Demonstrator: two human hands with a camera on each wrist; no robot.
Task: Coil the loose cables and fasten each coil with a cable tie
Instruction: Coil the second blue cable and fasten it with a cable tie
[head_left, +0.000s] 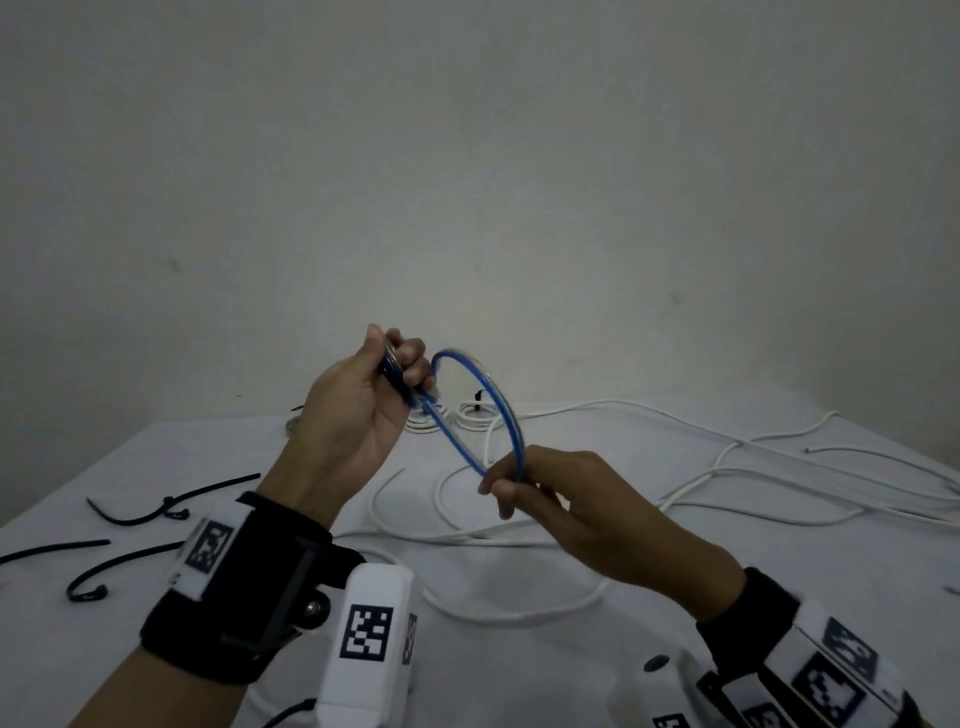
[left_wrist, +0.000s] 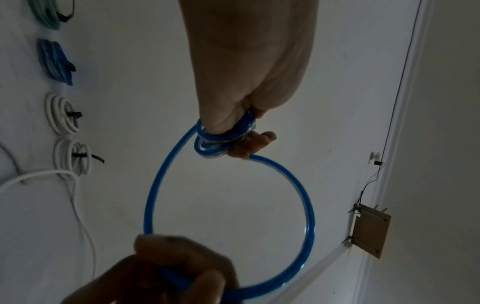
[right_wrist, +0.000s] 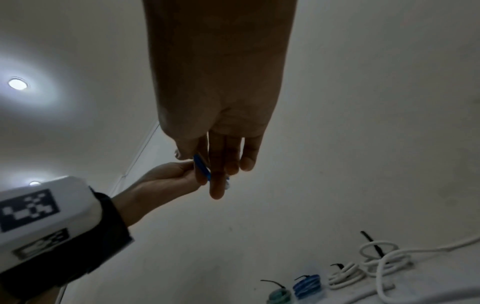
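- My left grip (head_left: 363, 400) holds the small blue coil (left_wrist: 223, 142) tight so it can't spring open.
- My right grip (head_left: 524, 483) pinches the last big loop (head_left: 488, 410) at 5 o'clock, to bring it up.
- Ties (head_left: 171, 506) wait at 9 o'clock on the desk (head_left: 519, 691).

Black wrist straps (head_left: 234, 587) carry white marker-printed camera blocks (head_left: 366, 644).

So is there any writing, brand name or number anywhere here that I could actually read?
None: no words, brands or numbers can be read in any view.
The white wrist camera housing and the wrist bands carry only black-and-white square code patterns, not text.
A small dark label on the housing, seen from the right wrist, is too blurred to read.
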